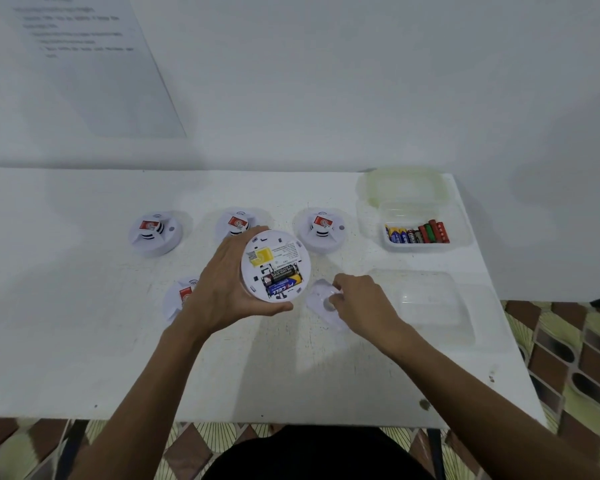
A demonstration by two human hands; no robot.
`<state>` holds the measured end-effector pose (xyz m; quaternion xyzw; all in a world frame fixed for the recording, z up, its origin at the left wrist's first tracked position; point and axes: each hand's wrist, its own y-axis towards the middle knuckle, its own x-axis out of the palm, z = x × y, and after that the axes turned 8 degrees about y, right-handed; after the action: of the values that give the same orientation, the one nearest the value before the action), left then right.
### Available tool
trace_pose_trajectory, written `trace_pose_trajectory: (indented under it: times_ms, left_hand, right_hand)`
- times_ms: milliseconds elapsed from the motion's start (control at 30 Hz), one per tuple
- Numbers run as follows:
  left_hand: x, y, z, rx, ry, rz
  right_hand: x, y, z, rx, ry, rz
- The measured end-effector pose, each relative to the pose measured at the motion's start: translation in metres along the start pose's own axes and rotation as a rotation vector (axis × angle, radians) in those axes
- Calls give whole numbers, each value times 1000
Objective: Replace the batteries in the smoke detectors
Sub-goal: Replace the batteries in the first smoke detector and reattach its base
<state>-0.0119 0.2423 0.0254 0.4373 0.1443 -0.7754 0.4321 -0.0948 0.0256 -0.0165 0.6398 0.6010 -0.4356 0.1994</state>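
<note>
I take as landmark the round white plastic smoke detector that the person holds above the white table, and I go from the left. Far to its left and higher, a white printed paper sheet hangs on the wall; its lines are too blurred to read. Well to the left of the held detector a second white detector with a red label stands face up. Just left of it and nearer to the person, a third detector is half hidden behind the left hand, and a fourth detector shows only its top beyond that hand.

The left hand grips the held detector by the rim, fingers spread wide and curled, thumb under the near edge. I think this is to turn the back side toward the person's eyes. In the open compartment two cylinder batteries, one black and one blue, lie side by side, so I judge they are not yet taken out.

Beyond and to the right of the landmark stands a fifth detector. Just right of it and lower, a white plastic cover piece lies on the table. The right hand is on it with fingers bent and pinching; probably the cover is kept close for putting back. Its full shape is covered.

Far right, a clear plastic box keeps mixed loose batteries within reach, and a pale green lid lies behind it. Nearer, a second clear container is hard to make out.
</note>
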Motion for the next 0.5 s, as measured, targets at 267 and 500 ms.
trace_pose_trajectory:
  times_ms: [267,500]
  left_hand:
    - [0,-2,-4,-13,-5,-26]
    - [2,2,0,12,-24,2]
  right_hand:
    - [-6,-9,-12,-157,99,226]
    - [-33,-36,-49,-116,887,64]
